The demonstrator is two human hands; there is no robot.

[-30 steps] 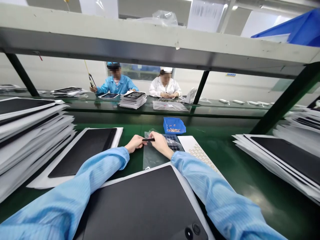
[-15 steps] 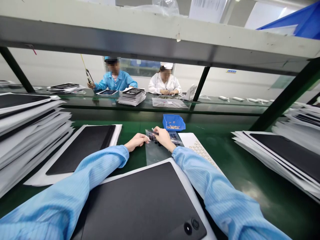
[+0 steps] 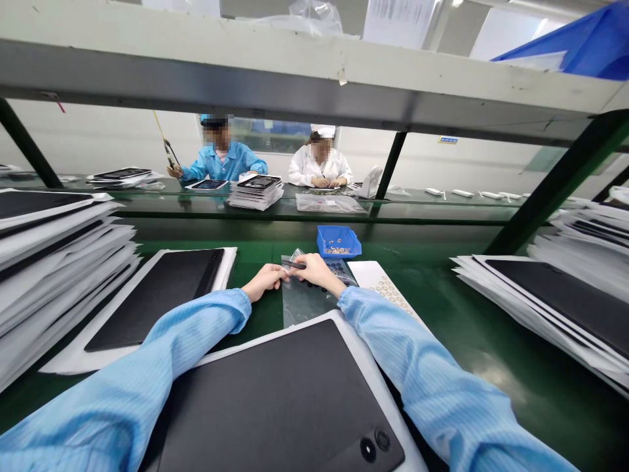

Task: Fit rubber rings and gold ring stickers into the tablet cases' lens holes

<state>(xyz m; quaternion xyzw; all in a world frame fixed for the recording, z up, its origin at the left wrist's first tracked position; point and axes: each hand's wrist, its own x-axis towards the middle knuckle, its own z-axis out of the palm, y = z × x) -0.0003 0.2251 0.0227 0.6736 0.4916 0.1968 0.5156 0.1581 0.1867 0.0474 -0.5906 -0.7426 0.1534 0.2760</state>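
Black tweezers [image 3: 295, 265] slant just beyond the tablet [image 3: 275, 387], gripped by the right hand [image 3: 314, 270], with their tip at the fingertips of the left hand [image 3: 266, 280]. That left hand is closed in a pinch; whether a small piece sits between its fingers is too fine to tell. Under the right hand, past the tablet's far edge, lies a clear film [image 3: 302, 308] bearing dark discs [image 3: 339, 266].

Judging by this view, a small handling step is underway at the tweezers' tip, and plenty of supply is left: many discs remain on the film. Beyond the tablet's far right corner, a white card [image 3: 361, 269] carries many gold rings [image 3: 390, 292]. Farther beyond the tablet, a blue tray [image 3: 339, 233] contains scattered gold bits [image 3: 338, 250].

The tablet lies back up on a white wrap [image 3: 377, 387], two round lenses [image 3: 367, 450] at its near right corner; whether it is finished does not show.

Left of the tablet, a second tablet [image 3: 157, 298] lies flat, with a tall left stack [image 3: 63, 269] past it. Well right of the tablet stands a right stack [image 3: 555, 295]. Which of these are done cannot be told. Far beyond the tablet sit two people, one in blue [image 3: 223, 162], one in white [image 3: 320, 165].
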